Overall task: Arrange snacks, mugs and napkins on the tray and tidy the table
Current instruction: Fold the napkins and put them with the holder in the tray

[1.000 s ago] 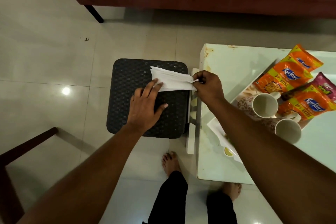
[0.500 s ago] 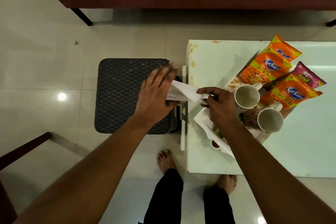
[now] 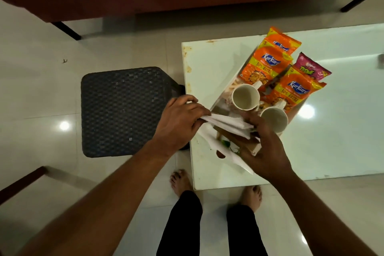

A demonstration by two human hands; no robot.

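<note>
White paper napkins (image 3: 226, 124), a folded stack, hang between the person's two hands over the near end of the tray (image 3: 209, 143). The left hand (image 3: 178, 122) has its fingers curled over the stack's left end and pinches it. The right hand (image 3: 264, 147) grips the right end, with the fingers wrapped under and the thumb on top. I cannot tell whether the stack touches the tray floor.

The tray is white with a printed pattern and sits at an angle on the pale glass table (image 3: 342, 110), close to the table's left edge. Two white mugs stand upright in its middle. The left mug (image 3: 245, 97) and the right mug (image 3: 273, 119) are just beside each other, and both show only bare insides.

Snack packets fill the far half of the tray, overlapping. One orange packet (image 3: 265, 64) lies behind the left mug and a second orange packet (image 3: 295, 89) behind the right mug. A third orange packet (image 3: 284, 41) and a pink packet (image 3: 311, 68) lie beyond them, reaching past the far rim.

A black woven stool (image 3: 122, 110) stands on the tiles just left of the table, with nothing on it.
</note>
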